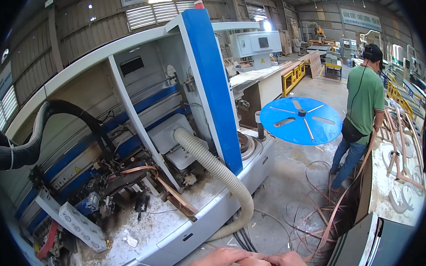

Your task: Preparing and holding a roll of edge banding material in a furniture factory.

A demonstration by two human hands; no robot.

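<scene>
At the lower edge, my left hand (224, 260) and my right hand (290, 265) are close together, with their fingers curled around a flat pinkish-brown edge banding strip (254, 263). A short bent length of it shows between them. More of the same banding (330, 228) lies in loose loops on the floor to the right, running up toward a co-worker in a green shirt (365, 99), whose hand is by the strip. My fingertips are partly hidden behind the strip.
A large blue-and-white machine (223, 109) fills the left, with a ribbed hose (220, 173) bending to the floor. A blue slotted disc (289, 129) juts from its end. On the right, a worktable (379, 188) bears curved strips and rings. A grey-green panel (353, 248) stands near me.
</scene>
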